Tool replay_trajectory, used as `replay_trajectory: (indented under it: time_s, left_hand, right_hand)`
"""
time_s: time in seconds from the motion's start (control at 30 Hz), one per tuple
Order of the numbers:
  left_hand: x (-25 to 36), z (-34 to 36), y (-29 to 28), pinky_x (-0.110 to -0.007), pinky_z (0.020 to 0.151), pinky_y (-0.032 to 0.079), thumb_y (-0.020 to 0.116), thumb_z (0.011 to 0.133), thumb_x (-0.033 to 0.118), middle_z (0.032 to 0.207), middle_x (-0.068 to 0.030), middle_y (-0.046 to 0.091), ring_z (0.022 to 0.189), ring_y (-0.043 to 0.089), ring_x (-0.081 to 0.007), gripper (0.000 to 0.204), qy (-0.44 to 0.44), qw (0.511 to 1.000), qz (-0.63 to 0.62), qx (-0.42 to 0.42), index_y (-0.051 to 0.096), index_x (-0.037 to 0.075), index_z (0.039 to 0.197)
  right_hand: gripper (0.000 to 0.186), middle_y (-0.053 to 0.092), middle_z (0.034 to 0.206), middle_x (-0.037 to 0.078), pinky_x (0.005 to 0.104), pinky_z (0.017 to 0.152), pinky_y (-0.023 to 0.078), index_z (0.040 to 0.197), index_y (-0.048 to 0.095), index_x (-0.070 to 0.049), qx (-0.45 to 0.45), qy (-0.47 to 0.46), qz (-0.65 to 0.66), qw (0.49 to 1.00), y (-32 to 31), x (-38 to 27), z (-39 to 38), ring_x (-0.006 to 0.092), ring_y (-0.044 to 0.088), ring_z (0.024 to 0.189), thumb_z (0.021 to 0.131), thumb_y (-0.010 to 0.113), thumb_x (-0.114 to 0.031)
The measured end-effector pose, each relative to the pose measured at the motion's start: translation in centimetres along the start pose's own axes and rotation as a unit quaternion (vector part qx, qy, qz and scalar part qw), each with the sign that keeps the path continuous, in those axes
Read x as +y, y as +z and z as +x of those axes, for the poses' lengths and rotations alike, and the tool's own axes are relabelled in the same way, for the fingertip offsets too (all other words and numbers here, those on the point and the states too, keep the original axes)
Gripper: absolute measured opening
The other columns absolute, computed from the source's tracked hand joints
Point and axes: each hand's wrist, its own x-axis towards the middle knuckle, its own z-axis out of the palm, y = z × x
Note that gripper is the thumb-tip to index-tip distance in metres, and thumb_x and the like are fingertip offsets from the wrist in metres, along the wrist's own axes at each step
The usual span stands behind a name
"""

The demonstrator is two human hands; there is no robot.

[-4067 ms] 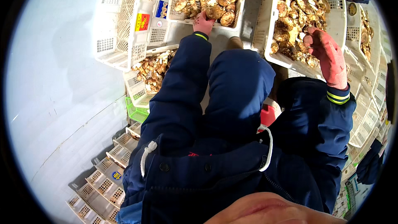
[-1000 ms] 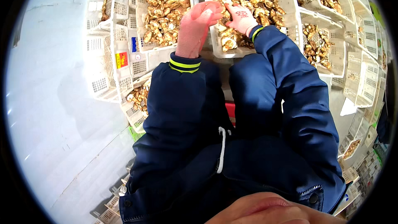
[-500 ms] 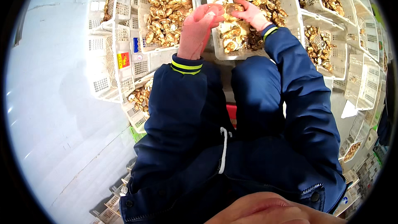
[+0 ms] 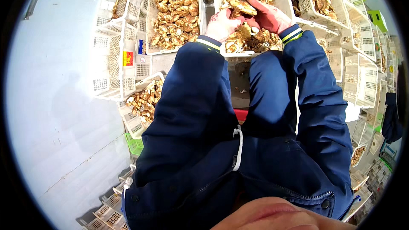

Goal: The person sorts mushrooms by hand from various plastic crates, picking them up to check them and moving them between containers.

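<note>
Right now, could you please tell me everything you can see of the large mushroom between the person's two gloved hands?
The mushroom looks broad and oval, streaked tan and brown. It slants down toward the picture's right, above other mushrooms in the white crate. The pink-gloved left hand at its lower left and right hand at its right appear to hold it. Its underside is hidden.

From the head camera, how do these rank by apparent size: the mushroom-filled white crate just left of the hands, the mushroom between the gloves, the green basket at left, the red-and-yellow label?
Largest to smallest:
White crate
Mushroom and green basket: too alike to rank
Red-and-yellow label
</note>
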Motion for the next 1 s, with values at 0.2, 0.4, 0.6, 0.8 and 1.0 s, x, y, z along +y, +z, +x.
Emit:
replay_trajectory:
  time_s: [0.2, 0.4, 0.6, 0.8, 1.0]
  left_hand:
    - [2.6, -0.8, -2.5, -0.031, 0.056, 0.049, 0.056, 0.084, 0.032, 0.077, -0.0057, 0.060, 0.060, 0.057, -0.0159, 0.034, -0.196, 0.953, -0.230, 0.010, 0.056, 0.003, 0.102]
    - [3.4, -1.5, -2.2, -0.034, 0.053, 0.045, 0.051, 0.087, 0.026, 0.080, -0.0042, 0.056, 0.049, 0.045, -0.0120, 0.028, -0.214, 0.909, -0.354, 0.054, 0.050, 0.010, 0.110]
    - [2.7, -0.7, -2.6, -0.038, 0.062, 0.051, 0.046, 0.090, 0.036, 0.080, -0.0105, 0.061, 0.063, 0.059, -0.0229, 0.040, -0.232, 0.859, -0.447, -0.092, 0.055, -0.002, 0.100]
    - [2.2, -0.7, -0.9, -0.024, 0.061, 0.049, 0.064, 0.080, 0.031, 0.089, -0.0079, 0.062, 0.073, 0.058, -0.0106, 0.040, -0.118, 0.990, 0.073, 0.025, 0.057, -0.003, 0.100]
    - [2.9, -1.0, -0.5, -0.035, 0.064, 0.047, 0.065, 0.069, 0.042, 0.063, -0.0153, 0.062, 0.065, 0.062, -0.0265, 0.045, -0.140, 0.976, 0.164, 0.036, 0.065, -0.002, 0.070]
  right_hand:
    - [0.043, 0.062, 0.097, 0.004, 0.0271, 0.073, 0.048, 0.110, 0.055, -0.007, 0.230, -0.175, -0.187, 0.939, 1.5, -0.4, 0.0, 0.0135, 0.060, 0.086, 0.087, 0.053, -0.043]
    - [0.053, 0.060, 0.105, 0.006, 0.0289, 0.081, 0.047, 0.120, 0.051, -0.004, 0.180, -0.285, -0.115, 0.934, 3.4, 2.5, 3.1, 0.0141, 0.058, 0.092, 0.087, 0.052, -0.046]
    - [0.051, 0.058, 0.083, 0.000, 0.0227, 0.064, 0.042, 0.108, 0.057, -0.005, 0.137, -0.169, -0.025, 0.976, 4.2, 2.5, 4.1, 0.0081, 0.050, 0.070, 0.088, 0.047, -0.051]
    - [0.047, 0.061, 0.106, 0.010, 0.0278, 0.089, 0.039, 0.113, 0.056, 0.000, 0.217, -0.340, -0.266, 0.875, 2.2, 2.3, 4.9, 0.0168, 0.053, 0.099, 0.092, 0.045, -0.041]
    - [0.048, 0.059, 0.107, 0.007, 0.0260, 0.087, 0.041, 0.114, 0.056, -0.001, 0.208, -0.301, -0.302, 0.880, 2.2, 3.0, 4.8, 0.0136, 0.054, 0.098, 0.092, 0.044, -0.042]
